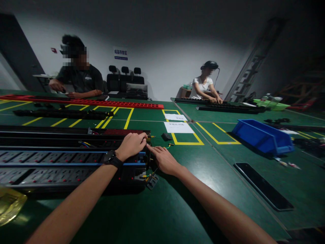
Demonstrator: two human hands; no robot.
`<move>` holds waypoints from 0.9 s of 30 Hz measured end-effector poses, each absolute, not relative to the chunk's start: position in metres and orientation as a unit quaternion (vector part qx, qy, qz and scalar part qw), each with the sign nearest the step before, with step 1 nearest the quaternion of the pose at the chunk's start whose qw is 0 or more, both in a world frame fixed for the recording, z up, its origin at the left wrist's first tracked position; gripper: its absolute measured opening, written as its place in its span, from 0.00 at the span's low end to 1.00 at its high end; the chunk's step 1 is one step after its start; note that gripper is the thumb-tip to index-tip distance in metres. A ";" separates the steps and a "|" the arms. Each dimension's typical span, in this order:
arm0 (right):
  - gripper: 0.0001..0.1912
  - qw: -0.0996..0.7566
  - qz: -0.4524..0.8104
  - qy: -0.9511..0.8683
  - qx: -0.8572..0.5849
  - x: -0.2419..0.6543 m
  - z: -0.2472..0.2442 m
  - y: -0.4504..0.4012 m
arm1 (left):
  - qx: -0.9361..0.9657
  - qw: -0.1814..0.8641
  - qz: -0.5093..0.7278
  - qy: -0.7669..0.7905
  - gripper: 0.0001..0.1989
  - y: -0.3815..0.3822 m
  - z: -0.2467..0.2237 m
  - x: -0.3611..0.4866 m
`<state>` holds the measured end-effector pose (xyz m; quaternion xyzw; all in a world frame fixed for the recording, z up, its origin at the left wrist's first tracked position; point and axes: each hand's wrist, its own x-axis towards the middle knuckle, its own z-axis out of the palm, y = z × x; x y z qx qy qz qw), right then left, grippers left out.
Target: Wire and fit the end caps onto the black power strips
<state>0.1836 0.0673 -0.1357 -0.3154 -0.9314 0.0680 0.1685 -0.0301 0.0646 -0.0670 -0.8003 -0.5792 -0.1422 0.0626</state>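
Observation:
Several long black power strips lie side by side on the green table, some with rows of sockets and blue edges. My left hand, with a black watch on the wrist, is closed over the right end of one strip, its fingertips at the end edge. From the right, my right hand meets it, index finger stretched against a dark end cap, the other fingers bent and partly hidden. Below, a grey end plate hangs by a yellow-green wire from the nearest strip. Another wired connector sticks out behind my right hand.
A blue bin and a black phone lie to the right. Paper sheets and a small dark piece are ahead. A red rail crosses the far side, where two people work. Yellow tape stands at lower left.

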 end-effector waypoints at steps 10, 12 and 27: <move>0.41 0.165 0.062 -0.934 -0.312 0.183 -0.138 0.070 | -0.795 0.062 -0.144 -0.586 0.14 0.065 -0.068 -0.030; 0.40 0.163 0.062 -0.933 -0.313 0.183 -0.138 0.070 | -0.795 0.066 -0.143 -0.585 0.14 0.065 -0.068 -0.030; 0.39 0.162 0.060 -0.929 -0.327 0.183 -0.136 0.068 | -0.794 0.061 -0.148 -0.587 0.15 0.064 -0.067 -0.030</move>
